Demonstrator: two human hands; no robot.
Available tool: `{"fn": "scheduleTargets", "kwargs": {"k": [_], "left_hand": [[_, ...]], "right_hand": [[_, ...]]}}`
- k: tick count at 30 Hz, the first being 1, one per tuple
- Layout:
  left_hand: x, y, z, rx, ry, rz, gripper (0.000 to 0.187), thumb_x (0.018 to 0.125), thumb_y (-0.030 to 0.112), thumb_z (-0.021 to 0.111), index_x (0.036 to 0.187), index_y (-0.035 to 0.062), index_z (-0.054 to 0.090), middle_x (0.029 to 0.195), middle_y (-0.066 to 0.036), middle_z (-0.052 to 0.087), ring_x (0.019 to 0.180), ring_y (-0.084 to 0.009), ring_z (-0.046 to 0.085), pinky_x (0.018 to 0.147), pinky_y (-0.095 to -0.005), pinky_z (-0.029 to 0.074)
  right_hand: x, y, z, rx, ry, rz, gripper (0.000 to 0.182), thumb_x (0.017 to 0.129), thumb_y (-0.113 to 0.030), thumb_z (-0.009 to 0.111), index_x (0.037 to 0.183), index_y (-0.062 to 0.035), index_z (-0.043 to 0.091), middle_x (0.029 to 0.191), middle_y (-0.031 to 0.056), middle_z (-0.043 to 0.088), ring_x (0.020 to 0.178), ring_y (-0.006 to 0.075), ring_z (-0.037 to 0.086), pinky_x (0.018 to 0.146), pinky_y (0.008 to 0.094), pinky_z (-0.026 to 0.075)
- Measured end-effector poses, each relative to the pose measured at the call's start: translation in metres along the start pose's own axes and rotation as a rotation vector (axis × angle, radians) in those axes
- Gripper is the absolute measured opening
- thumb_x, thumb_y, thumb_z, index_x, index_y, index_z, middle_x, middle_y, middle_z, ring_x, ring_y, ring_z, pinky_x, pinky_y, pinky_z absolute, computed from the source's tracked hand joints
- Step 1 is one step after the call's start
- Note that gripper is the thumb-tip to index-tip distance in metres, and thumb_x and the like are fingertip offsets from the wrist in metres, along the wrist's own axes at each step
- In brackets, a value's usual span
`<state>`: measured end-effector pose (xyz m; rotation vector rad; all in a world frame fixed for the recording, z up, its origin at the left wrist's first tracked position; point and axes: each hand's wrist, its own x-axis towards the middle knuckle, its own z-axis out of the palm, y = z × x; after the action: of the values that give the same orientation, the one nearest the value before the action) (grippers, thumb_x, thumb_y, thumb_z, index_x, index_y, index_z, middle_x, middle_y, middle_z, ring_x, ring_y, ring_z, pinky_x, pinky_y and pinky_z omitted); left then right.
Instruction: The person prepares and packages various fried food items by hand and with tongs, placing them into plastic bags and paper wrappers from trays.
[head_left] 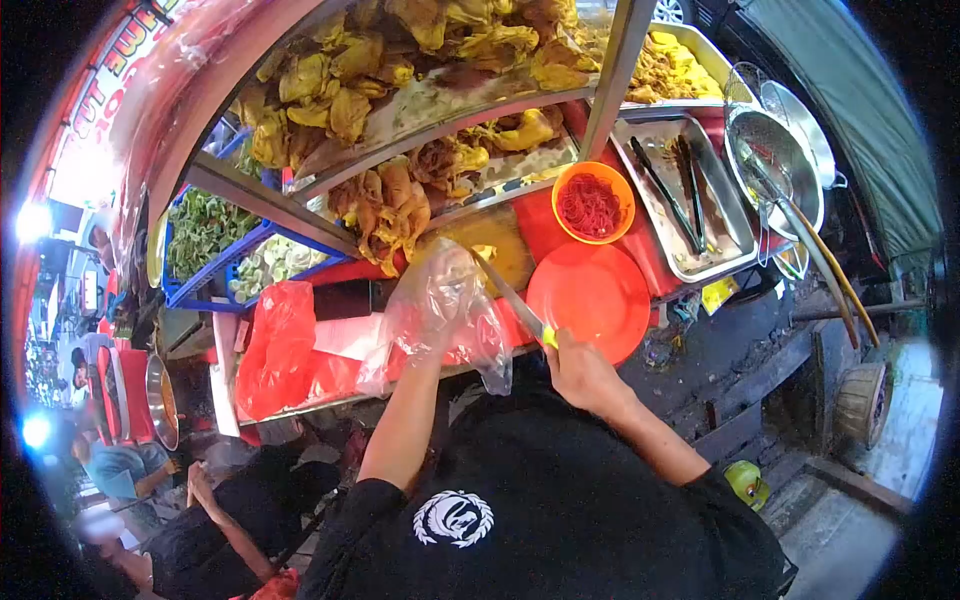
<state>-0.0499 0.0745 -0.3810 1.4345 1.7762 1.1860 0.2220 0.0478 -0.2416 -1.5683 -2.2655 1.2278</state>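
Observation:
My right hand (583, 378) is wrapped round the yellow handle of a knife (512, 300). Its blade slants up and left to a round wooden chopping board (500, 235). My left hand (438, 305) is at the board's near left edge, covered by a clear plastic bag (490, 345); glare on the plastic hides its fingers. A small yellow piece of food (485, 252) lies on the board by the knife tip. Right of the blade is a red plate (590, 300), below an orange bowl (624, 205) of red shreds.
Yellow cooked chickens (395, 205) fill the glass case above the board. Tongs (690, 185) lie in a metal tray (735, 215) at right, beside wire strainers (745, 150). A blue crate (195, 290) holds greens. Red plastic bags (275, 350) lie left. Other people sit at lower left.

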Motion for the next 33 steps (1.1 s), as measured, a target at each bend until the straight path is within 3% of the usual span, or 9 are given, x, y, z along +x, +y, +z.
{"fn": "scheduleTargets", "kwargs": {"k": [3, 6, 7, 9, 14, 17, 20, 29, 33], "left_hand": [[-0.008, -0.061, 0.012, 0.957, 0.205, 0.564, 0.053, 0.085, 0.023, 0.071, 0.131, 0.0065, 0.051, 0.125, -0.018, 0.056, 0.113, -0.0339, 0.055, 0.100, -0.0428, 0.043], [-0.011, -0.002, 0.002, 1.290, 0.213, 0.644, 0.054, 0.085, 0.023, 0.071, 0.131, 0.0058, 0.050, 0.121, -0.016, 0.057, 0.108, -0.0343, 0.057, 0.098, -0.0432, 0.044], [-0.003, 0.014, -0.003, 0.805, 0.056, 0.441, 0.054, 0.087, 0.028, 0.069, 0.132, 0.0066, 0.049, 0.124, -0.016, 0.057, 0.111, -0.0335, 0.057, 0.099, -0.0435, 0.044], [0.004, 0.042, -0.007, 0.072, 0.047, 0.090, 0.054, 0.089, 0.032, 0.066, 0.134, 0.0075, 0.048, 0.128, -0.015, 0.056, 0.113, -0.0328, 0.057, 0.101, -0.0438, 0.043], [0.003, 0.041, 0.000, 0.000, 0.249, -0.016, 0.057, 0.088, 0.034, 0.067, 0.135, 0.0077, 0.047, 0.129, -0.015, 0.055, 0.115, -0.0327, 0.057, 0.101, -0.0439, 0.043], [0.006, 0.035, 0.000, -0.047, 0.278, -0.053, 0.058, 0.088, 0.034, 0.067, 0.136, 0.0077, 0.046, 0.130, -0.015, 0.055, 0.115, -0.0327, 0.056, 0.102, -0.0439, 0.042], [-0.002, 0.032, -0.008, -0.124, 0.204, -0.120, 0.060, 0.088, 0.035, 0.067, 0.136, 0.0078, 0.046, 0.130, -0.015, 0.055, 0.116, -0.0327, 0.056, 0.103, -0.0439, 0.042], [-0.024, 0.035, -0.018, -0.298, -0.079, -0.312, 0.064, 0.087, 0.038, 0.067, 0.138, 0.0081, 0.044, 0.132, -0.015, 0.055, 0.119, -0.0326, 0.055, 0.104, -0.0439, 0.041], [-0.011, 0.045, -0.028, -0.284, -0.066, -0.291, 0.066, 0.086, 0.039, 0.067, 0.139, 0.0082, 0.043, 0.133, -0.014, 0.054, 0.120, -0.0326, 0.054, 0.105, -0.0439, 0.041]], "right_hand": [[0.009, 0.005, 0.015, -0.028, 0.007, 0.033, 0.026, 0.098, -0.020, 0.047, 0.100, 0.0064, 0.047, 0.072, 0.0347, 0.059, 0.072, 0.0537, 0.059, 0.062, 0.0599, 0.046], [0.059, 0.024, 0.055, -0.154, 0.066, -0.206, 0.022, 0.094, -0.014, 0.045, 0.098, 0.0071, 0.049, 0.070, 0.0314, 0.061, 0.067, 0.0486, 0.063, 0.059, 0.0560, 0.050], [0.075, 0.031, 0.067, -0.306, 0.098, -0.422, 0.021, 0.091, -0.012, 0.045, 0.098, 0.0076, 0.049, 0.071, 0.0311, 0.062, 0.068, 0.0463, 0.065, 0.058, 0.0544, 0.052], [0.088, 0.037, 0.084, -0.254, 0.090, -0.298, 0.020, 0.090, -0.011, 0.045, 0.096, 0.0078, 0.051, 0.071, 0.0292, 0.062, 0.068, 0.0444, 0.066, 0.058, 0.0536, 0.052], [0.041, 0.032, 0.060, -0.275, 0.129, -0.405, 0.023, 0.095, -0.013, 0.044, 0.091, 0.0081, 0.053, 0.068, 0.0268, 0.055, 0.055, 0.0439, 0.057, 0.051, 0.0531, 0.048], [0.033, 0.034, 0.061, -0.178, 0.109, -0.081, 0.023, 0.094, -0.014, 0.046, 0.092, 0.0084, 0.052, 0.068, 0.0269, 0.056, 0.058, 0.0437, 0.060, 0.050, 0.0534, 0.048], [0.040, 0.036, 0.074, -0.660, 0.195, -0.404, 0.025, 0.092, -0.015, 0.045, 0.096, 0.0074, 0.056, 0.067, 0.0193, 0.059, 0.061, 0.0346, 0.065, 0.051, 0.0492, 0.051], [0.046, 0.032, 0.054, 0.076, 0.007, 0.030, 0.031, 0.098, -0.025, 0.047, 0.101, 0.0055, 0.050, 0.083, 0.0358, 0.062, 0.077, 0.0554, 0.059, 0.066, 0.0620, 0.045], [0.050, 0.027, 0.036, 0.161, -0.120, 0.045, 0.032, 0.101, -0.030, 0.046, 0.100, 0.0012, 0.050, 0.071, 0.0228, 0.061, 0.057, 0.0363, 0.061, 0.048, 0.0484, 0.045]]}}
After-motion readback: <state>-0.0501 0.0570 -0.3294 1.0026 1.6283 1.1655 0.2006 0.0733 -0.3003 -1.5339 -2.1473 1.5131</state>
